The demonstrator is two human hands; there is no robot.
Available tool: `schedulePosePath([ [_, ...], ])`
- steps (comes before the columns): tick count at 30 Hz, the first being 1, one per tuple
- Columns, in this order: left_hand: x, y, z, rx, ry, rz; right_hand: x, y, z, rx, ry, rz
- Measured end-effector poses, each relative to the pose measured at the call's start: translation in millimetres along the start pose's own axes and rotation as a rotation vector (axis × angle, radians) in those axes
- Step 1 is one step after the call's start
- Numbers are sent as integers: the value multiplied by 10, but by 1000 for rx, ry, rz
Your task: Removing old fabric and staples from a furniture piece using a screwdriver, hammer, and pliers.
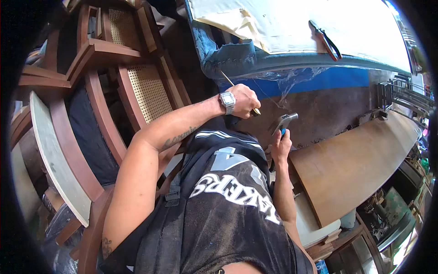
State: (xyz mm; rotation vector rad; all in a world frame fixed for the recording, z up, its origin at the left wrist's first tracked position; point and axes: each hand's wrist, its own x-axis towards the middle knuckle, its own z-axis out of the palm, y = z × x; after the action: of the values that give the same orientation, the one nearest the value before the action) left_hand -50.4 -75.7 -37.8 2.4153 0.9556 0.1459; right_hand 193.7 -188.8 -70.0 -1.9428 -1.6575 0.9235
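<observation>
Left hand [244, 100]: fingers pinch a thin tool [228, 80], tip set into the blue upholstery edge [237, 61].
Right hand [280, 146]: clenched on a hammer [285, 122] (head raised, apparently poised behind the tool).

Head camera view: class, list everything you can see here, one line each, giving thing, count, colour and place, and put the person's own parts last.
Upholstered furniture piece with blue fabric edge and cream panel: one, blue and cream, top centre.
Red-handled pliers-like tool: one, red and black, lying on the cream panel.
Wooden chairs with woven cane backs: several, reddish brown, left side.
Curved plywood board: one, light brown, right.
Thin rod-like tool with yellowish handle: one, in the left hand, tip at the blue edge.
Metal-headed hammer with blue grip: one, in the right hand.
Silver wristwatch: one, left wrist.
Left hand: centre.
Right hand: below the hammer head.
</observation>
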Motion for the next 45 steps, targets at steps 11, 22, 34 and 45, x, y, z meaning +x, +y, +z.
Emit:
schedulePosePath([
  [11, -2, -96, -36, -60, 63, 56, 131, -376, 269, 534, 287, -13],
  [22, -48, -636, 985, 245, -306, -194, 228, -169, 202, 10, -68, -103],
  [34, -172, -81, -72, -2, -10, -64, 25, 4, 84, 83, -4, -62],
  [45, -163, -10, -165, -180, 156, 82, 116, -340, 54, 118, -58, -107],
])
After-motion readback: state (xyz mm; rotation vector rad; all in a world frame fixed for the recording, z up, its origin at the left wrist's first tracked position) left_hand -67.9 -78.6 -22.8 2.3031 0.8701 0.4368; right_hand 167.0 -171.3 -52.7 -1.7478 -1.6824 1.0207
